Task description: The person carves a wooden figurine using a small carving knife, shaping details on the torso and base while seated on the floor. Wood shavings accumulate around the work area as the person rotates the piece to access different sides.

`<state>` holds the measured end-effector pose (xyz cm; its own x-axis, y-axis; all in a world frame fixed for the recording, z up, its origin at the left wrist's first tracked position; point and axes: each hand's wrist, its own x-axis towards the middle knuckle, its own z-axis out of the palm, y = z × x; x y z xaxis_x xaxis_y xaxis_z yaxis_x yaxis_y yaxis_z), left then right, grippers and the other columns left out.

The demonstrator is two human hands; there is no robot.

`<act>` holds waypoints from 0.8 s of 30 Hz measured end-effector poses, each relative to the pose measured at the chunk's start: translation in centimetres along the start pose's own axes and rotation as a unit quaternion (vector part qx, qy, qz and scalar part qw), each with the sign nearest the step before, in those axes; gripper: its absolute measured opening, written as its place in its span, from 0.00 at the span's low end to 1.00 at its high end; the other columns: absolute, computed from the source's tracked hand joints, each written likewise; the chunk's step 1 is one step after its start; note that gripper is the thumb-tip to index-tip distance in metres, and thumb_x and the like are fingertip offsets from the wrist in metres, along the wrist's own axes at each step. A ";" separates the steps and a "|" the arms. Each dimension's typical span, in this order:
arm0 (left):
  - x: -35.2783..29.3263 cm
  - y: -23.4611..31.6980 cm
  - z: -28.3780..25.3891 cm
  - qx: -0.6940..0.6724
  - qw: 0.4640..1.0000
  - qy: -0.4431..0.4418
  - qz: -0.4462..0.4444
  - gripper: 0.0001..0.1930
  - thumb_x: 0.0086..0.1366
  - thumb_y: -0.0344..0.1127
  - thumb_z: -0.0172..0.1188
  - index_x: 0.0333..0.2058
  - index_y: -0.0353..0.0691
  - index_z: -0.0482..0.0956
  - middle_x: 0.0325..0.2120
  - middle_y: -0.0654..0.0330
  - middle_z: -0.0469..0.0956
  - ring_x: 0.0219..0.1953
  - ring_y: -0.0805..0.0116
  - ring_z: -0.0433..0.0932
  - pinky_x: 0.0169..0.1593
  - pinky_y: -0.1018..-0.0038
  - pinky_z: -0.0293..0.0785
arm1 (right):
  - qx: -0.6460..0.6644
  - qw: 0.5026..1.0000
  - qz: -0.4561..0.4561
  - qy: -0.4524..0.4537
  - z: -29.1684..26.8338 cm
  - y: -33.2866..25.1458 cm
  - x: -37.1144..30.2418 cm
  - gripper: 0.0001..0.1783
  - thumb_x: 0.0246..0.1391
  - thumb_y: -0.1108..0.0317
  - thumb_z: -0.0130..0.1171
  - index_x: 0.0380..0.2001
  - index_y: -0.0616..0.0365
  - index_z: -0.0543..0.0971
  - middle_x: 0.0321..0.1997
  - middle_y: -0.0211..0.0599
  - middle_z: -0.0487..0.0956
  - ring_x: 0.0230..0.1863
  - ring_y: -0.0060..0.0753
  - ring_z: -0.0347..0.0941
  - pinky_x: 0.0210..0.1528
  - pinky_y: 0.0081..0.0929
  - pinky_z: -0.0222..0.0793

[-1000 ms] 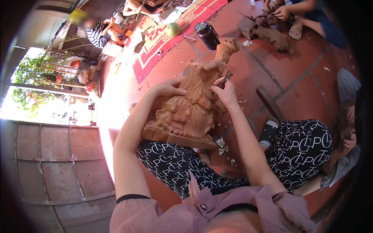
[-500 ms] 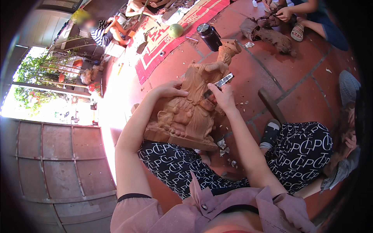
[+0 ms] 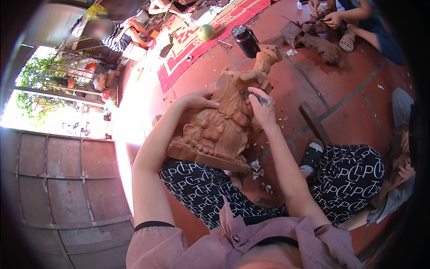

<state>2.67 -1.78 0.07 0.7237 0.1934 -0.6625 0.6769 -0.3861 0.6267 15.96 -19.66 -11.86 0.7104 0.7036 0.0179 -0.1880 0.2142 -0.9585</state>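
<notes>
A carved wooden statue [image 3: 230, 114] of reddish-brown wood leans across my lap, its block base on my thigh and its narrow top tilted away to the right. My left hand [image 3: 201, 99] holds the statue's left side, thumb on the carved front and the other fingers partly hidden behind it. In my right hand [image 3: 260, 107] is a small hand tool [image 3: 266, 101] with a silvery handle and a dark end; its exact kind is unclear. The fingers are closed around it, and the dark end lies close to the carved folds on the statue's right side.
Beyond the statue stands a black flask [image 3: 245, 41], near a red patterned mat [image 3: 179, 56] with a green round fruit [image 3: 206, 32]. A wooden bar [image 3: 313, 121] and pale chips [image 3: 256, 166] lie on the tiles. Co-workers sit around, one by a dark wood piece [image 3: 320, 47].
My right hand has turned and moved slightly up, swinging the tool so its dark end points up and left. My left hand stays on the statue.
</notes>
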 end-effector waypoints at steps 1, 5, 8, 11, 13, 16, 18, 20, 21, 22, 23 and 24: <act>0.0 0.0 -0.1 -0.001 1.000 0.000 -0.001 0.31 0.60 0.35 0.59 0.60 0.41 0.59 0.54 0.59 0.68 0.55 0.69 0.65 0.58 0.70 0.61 | -0.003 1.000 -0.008 0.001 0.1 0.2 0.0 0.14 0.54 0.68 0.52 0.43 0.60 0.77 0.23 0.34 0.79 0.24 0.19 0.73 0.28 0.19 0.70; 0.0 -0.6 -0.1 -0.008 1.000 0.007 -0.006 0.30 0.60 0.35 0.60 0.59 0.39 0.60 0.54 0.57 0.68 0.55 0.68 0.65 0.58 0.71 0.60 | 0.027 0.999 0.015 0.012 0.8 0.1 -0.3 0.17 0.56 0.67 0.49 0.47 0.60 0.76 0.26 0.36 0.79 0.27 0.22 0.74 0.32 0.19 0.70; -0.1 -0.6 -0.3 0.040 0.997 0.052 -0.040 0.29 0.59 0.37 0.60 0.57 0.33 0.63 0.55 0.55 0.68 0.57 0.67 0.65 0.60 0.72 0.58 | 0.085 0.994 0.047 0.046 1.7 -0.7 -0.9 0.17 0.57 0.66 0.48 0.47 0.62 0.76 0.29 0.38 0.79 0.30 0.25 0.75 0.36 0.21 0.70; 0.8 -0.7 -0.2 0.153 0.982 0.086 -0.064 0.30 0.59 0.39 0.61 0.57 0.33 0.64 0.53 0.54 0.69 0.56 0.67 0.66 0.59 0.72 0.60 | 0.063 0.992 0.024 0.105 1.7 1.4 -1.2 0.17 0.57 0.66 0.48 0.46 0.62 0.76 0.30 0.37 0.79 0.31 0.26 0.74 0.37 0.23 0.70; 0.8 -0.9 -0.5 0.124 0.989 0.053 -0.058 0.29 0.60 0.40 0.60 0.56 0.33 0.65 0.53 0.55 0.70 0.55 0.68 0.67 0.58 0.73 0.62 | 0.038 0.991 0.015 0.128 1.4 3.2 -2.0 0.16 0.57 0.66 0.48 0.44 0.62 0.76 0.30 0.37 0.79 0.31 0.26 0.74 0.37 0.24 0.69; 0.9 -1.5 -0.3 0.035 0.999 0.024 -0.028 0.26 0.61 0.38 0.58 0.56 0.33 0.66 0.52 0.57 0.71 0.53 0.71 0.69 0.56 0.74 0.64 | 0.018 0.989 0.012 0.143 0.7 3.0 -4.4 0.12 0.55 0.69 0.49 0.41 0.61 0.75 0.27 0.36 0.77 0.29 0.24 0.73 0.35 0.24 0.69; 0.6 -1.4 -0.4 0.054 0.998 0.030 -0.034 0.28 0.59 0.44 0.61 0.54 0.35 0.69 0.49 0.56 0.73 0.51 0.69 0.70 0.54 0.73 0.65 | 0.070 0.985 0.004 0.158 1.2 3.2 -5.0 0.13 0.54 0.71 0.50 0.43 0.61 0.73 0.28 0.36 0.77 0.28 0.23 0.74 0.35 0.23 0.70; 0.6 -1.3 -0.5 0.071 0.995 0.038 -0.052 0.28 0.59 0.45 0.61 0.53 0.35 0.69 0.48 0.56 0.74 0.50 0.69 0.71 0.54 0.73 0.66 | 0.040 0.989 -0.053 0.135 1.5 3.4 -5.2 0.14 0.55 0.70 0.51 0.45 0.62 0.72 0.31 0.38 0.78 0.30 0.24 0.75 0.37 0.23 0.71; 0.7 -0.5 -0.6 0.096 0.990 0.028 -0.097 0.28 0.61 0.38 0.59 0.57 0.32 0.64 0.53 0.57 0.69 0.55 0.71 0.67 0.58 0.74 0.61 | 0.048 0.991 -0.055 0.110 1.4 3.4 -5.3 0.15 0.57 0.69 0.50 0.47 0.63 0.72 0.33 0.38 0.79 0.33 0.23 0.76 0.37 0.22 0.71; 0.9 -0.5 -0.5 0.086 0.992 0.027 -0.088 0.28 0.61 0.38 0.59 0.57 0.32 0.64 0.53 0.56 0.69 0.55 0.71 0.66 0.58 0.74 0.61 | 0.057 0.993 -0.057 0.085 1.3 3.3 -5.5 0.16 0.59 0.68 0.49 0.48 0.63 0.71 0.36 0.38 0.79 0.35 0.22 0.76 0.36 0.20 0.72; 0.8 -0.5 -0.5 0.076 0.993 0.029 -0.081 0.27 0.62 0.37 0.59 0.57 0.32 0.64 0.54 0.56 0.69 0.55 0.71 0.66 0.59 0.74 0.61 | 0.052 0.993 -0.063 0.083 1.5 3.2 -5.6 0.16 0.59 0.68 0.49 0.49 0.63 0.71 0.36 0.38 0.79 0.35 0.22 0.76 0.37 0.20 0.72; 0.8 -0.5 -0.5 0.065 0.995 0.031 -0.073 0.27 0.62 0.37 0.58 0.57 0.31 0.64 0.54 0.56 0.69 0.55 0.71 0.66 0.59 0.74 0.61 | 0.047 0.993 -0.069 0.080 1.6 3.1 -5.7 0.16 0.59 0.68 0.49 0.49 0.63 0.71 0.36 0.38 0.79 0.36 0.22 0.76 0.37 0.20 0.72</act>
<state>2.95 -0.98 -0.58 0.6278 0.3098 -0.7141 0.7557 -0.4627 0.4636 10.25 -21.87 -14.43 0.8309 0.5482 0.0955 -0.1375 0.3685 -0.9194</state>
